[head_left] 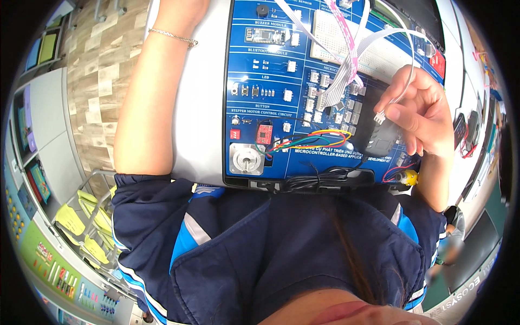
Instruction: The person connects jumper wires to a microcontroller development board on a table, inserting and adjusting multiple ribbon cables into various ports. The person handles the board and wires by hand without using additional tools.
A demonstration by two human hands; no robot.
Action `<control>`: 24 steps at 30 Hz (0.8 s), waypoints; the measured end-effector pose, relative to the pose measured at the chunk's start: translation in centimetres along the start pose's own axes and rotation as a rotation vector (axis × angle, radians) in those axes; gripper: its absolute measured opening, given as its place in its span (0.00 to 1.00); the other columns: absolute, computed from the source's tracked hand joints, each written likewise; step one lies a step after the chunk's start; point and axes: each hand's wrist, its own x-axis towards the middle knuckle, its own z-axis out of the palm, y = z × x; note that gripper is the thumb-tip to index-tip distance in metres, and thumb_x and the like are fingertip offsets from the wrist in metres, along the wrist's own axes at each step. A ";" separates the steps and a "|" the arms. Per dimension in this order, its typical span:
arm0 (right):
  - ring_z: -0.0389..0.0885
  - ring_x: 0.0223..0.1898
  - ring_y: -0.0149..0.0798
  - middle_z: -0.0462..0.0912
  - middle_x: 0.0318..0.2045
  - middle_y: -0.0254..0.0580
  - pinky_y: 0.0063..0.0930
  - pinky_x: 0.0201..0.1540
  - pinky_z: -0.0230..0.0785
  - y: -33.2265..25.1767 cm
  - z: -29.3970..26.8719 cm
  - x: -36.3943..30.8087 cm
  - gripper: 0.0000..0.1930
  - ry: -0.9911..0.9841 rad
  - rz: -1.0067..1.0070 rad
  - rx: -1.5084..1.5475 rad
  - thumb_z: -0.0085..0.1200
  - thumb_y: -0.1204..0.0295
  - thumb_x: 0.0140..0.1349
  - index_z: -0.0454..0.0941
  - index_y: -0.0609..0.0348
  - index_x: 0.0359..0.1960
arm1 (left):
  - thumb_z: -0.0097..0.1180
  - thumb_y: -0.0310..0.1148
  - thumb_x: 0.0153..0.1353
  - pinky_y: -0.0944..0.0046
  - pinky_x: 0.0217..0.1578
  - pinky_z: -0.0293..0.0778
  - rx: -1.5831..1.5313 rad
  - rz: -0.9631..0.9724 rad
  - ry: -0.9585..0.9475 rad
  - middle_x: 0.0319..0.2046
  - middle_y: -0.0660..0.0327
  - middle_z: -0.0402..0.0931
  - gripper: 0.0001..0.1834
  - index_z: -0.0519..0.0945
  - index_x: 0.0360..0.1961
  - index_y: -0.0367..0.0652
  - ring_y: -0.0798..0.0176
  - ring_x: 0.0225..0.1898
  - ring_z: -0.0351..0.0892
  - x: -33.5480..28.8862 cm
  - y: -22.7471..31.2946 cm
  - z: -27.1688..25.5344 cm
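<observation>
My right hand [420, 111] pinches a small white plug connector [379, 116] between thumb and fingers, over the right part of a blue electronics training board [319, 162]. A thin white cable [413, 59] runs up from the plug. White sockets [355, 105] sit in rows on the board to the left of this hand. At the top edge, left of the board, only the wrist and base of my left hand [184, 10] show, with a chain bracelet [173, 37]; its fingers lie outside the picture.
Ribbon cables [346, 49] arch across a white breadboard [325, 32]. A stepper motor [246, 158], coloured wires [325, 135], a bundled black cable [319, 181] and a yellow gear motor [407, 177] lie near the board's front edge. The case rests on a white table [197, 108].
</observation>
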 end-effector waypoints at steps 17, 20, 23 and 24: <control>0.76 0.13 0.22 0.86 0.36 0.47 0.10 0.10 0.59 0.0 -0.1 -0.1 0.09 -0.035 0.027 0.070 0.58 0.85 0.60 0.74 0.65 0.41 | 0.49 0.39 0.72 0.69 0.39 0.68 0.062 -0.003 0.023 0.28 0.64 0.76 0.15 0.78 0.32 0.40 0.70 0.33 0.73 -0.4 -0.2 0.0; 0.76 0.13 0.22 0.86 0.36 0.47 0.10 0.10 0.59 0.1 -0.2 -0.3 0.10 -0.026 0.026 0.069 0.58 0.85 0.60 0.74 0.65 0.41 | 0.51 0.36 0.70 0.69 0.40 0.69 0.112 0.053 -0.026 0.29 0.64 0.76 0.13 0.78 0.32 0.39 0.70 0.33 0.73 -0.6 0.0 0.2; 0.76 0.13 0.22 0.86 0.37 0.48 0.10 0.10 0.59 0.0 0.0 -0.1 0.10 -0.018 0.038 0.076 0.58 0.85 0.60 0.73 0.65 0.42 | 0.53 0.35 0.69 0.69 0.40 0.70 0.137 0.081 -0.032 0.29 0.63 0.77 0.12 0.78 0.31 0.39 0.71 0.34 0.73 -0.8 0.2 0.3; 0.76 0.12 0.22 0.86 0.37 0.48 0.10 0.09 0.58 0.2 0.1 -0.1 0.11 -0.015 0.010 0.084 0.57 0.86 0.60 0.73 0.65 0.42 | 0.53 0.34 0.69 0.69 0.40 0.70 0.153 0.091 -0.039 0.29 0.63 0.77 0.11 0.78 0.32 0.39 0.71 0.34 0.73 -0.7 0.1 0.2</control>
